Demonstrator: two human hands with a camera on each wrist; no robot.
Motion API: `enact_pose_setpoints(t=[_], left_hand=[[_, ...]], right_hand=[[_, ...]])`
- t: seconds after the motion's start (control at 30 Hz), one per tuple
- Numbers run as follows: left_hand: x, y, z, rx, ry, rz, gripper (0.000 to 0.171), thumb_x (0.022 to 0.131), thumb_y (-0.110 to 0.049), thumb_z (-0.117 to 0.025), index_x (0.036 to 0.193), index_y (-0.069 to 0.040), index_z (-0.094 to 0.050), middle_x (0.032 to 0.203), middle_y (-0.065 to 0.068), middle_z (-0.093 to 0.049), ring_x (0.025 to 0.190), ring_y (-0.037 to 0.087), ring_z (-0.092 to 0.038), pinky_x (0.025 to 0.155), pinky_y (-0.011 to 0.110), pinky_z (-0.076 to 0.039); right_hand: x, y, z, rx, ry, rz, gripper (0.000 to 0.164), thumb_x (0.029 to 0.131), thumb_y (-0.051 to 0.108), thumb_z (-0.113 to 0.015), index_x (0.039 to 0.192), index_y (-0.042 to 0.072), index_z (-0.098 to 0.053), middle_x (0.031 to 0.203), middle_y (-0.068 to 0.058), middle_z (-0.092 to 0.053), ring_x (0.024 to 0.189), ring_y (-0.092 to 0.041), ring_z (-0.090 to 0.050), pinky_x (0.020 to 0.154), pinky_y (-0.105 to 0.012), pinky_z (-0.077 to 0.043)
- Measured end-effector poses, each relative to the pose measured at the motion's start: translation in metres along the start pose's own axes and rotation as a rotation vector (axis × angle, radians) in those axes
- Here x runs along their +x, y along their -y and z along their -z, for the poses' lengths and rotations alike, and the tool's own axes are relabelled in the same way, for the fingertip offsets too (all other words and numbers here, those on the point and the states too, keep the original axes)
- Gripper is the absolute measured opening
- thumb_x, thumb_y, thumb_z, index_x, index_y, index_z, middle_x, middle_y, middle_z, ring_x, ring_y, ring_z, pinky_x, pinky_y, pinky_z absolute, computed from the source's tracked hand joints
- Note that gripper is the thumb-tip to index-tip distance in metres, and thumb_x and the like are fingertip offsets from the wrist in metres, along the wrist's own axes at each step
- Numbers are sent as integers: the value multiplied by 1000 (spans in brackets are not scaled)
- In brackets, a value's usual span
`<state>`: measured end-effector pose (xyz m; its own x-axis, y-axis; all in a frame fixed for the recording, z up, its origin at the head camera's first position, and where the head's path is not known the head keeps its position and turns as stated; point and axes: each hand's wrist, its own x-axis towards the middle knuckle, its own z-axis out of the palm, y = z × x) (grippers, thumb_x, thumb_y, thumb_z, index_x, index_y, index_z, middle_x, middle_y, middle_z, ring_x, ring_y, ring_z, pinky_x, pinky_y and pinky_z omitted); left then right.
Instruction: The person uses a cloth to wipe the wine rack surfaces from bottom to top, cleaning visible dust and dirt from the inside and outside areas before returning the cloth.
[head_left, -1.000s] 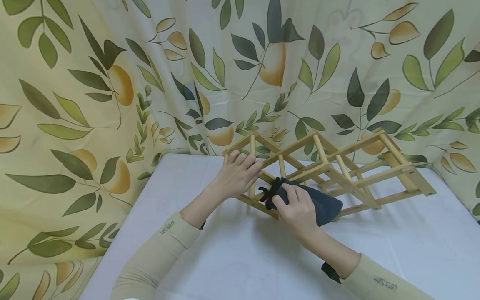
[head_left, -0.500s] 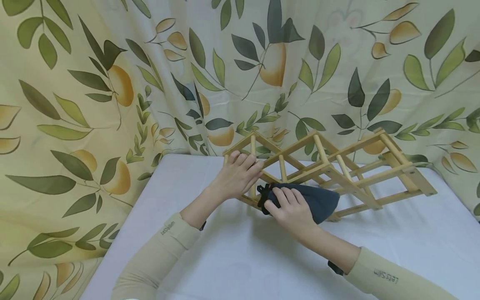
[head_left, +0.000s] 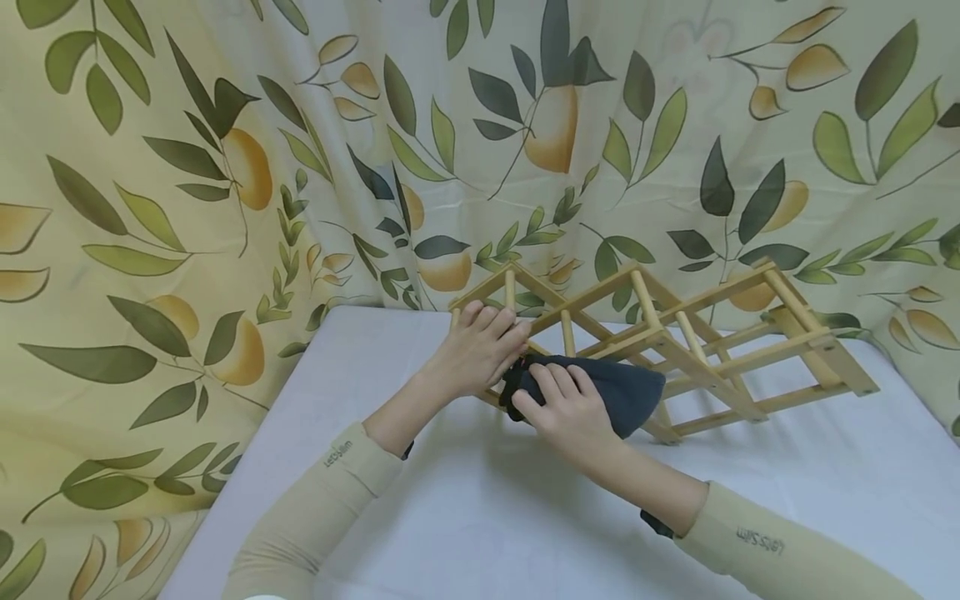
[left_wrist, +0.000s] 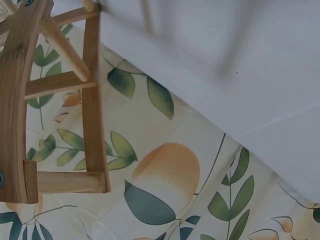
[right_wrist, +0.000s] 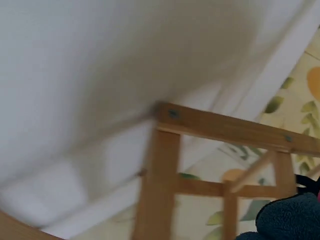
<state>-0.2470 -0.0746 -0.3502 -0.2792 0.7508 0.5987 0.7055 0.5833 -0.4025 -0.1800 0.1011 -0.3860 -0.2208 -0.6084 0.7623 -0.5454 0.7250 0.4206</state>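
Note:
My left hand (head_left: 480,350) grips the left end of a folding wooden rack (head_left: 708,379) made of crossed slats and round dowels. Beside it, my right hand (head_left: 573,412) holds a dark blue cloth bundle (head_left: 626,396) against the rack's front, fingers bent over the cloth. The bundle has a black gathered end by my left hand and broadens toward the right. In the right wrist view its fuzzy cloth (right_wrist: 295,220) shows at the lower right corner, near the rack's slats (right_wrist: 225,125). The left wrist view has the rack's end slat (left_wrist: 12,100) along its left side; neither wrist view shows the hands.
A white cloth-covered table (head_left: 465,517) lies under the rack. Behind it and to the left hangs a curtain (head_left: 322,208) printed with leaves and orange fruit, close to the rack's rear. The rack extends right, near the table's back edge.
My right hand has carried the blue cloth bundle left along the rack, so its black end now meets my left hand. My left hand keeps its hold on the rack.

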Motion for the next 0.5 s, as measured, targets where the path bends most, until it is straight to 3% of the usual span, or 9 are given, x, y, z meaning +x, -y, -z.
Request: enact_pose_setpoints(t=[0.23,0.5], left_hand=[[0,0,0,4,-31,-5,41,100,-30,-10,109,-12,-46,96,2,-36,85,20,-32,81,37,-27],[0,-1,-1,10,-21,5,42,100,-30,-10,109,-12,-48,98,3,-39,85,20,-34,81,37,-27]], right_hand=[[-22,-4,3,37,15,-6,25,99,10,-30,79,8,-46,87,-17,-60,73,-30,-58,61,-40,-48],[2,1,-2,49,-25,-3,21,97,11,-37,79,8,-49,91,-15,-61,78,-29,-58,66,-39,-47]])
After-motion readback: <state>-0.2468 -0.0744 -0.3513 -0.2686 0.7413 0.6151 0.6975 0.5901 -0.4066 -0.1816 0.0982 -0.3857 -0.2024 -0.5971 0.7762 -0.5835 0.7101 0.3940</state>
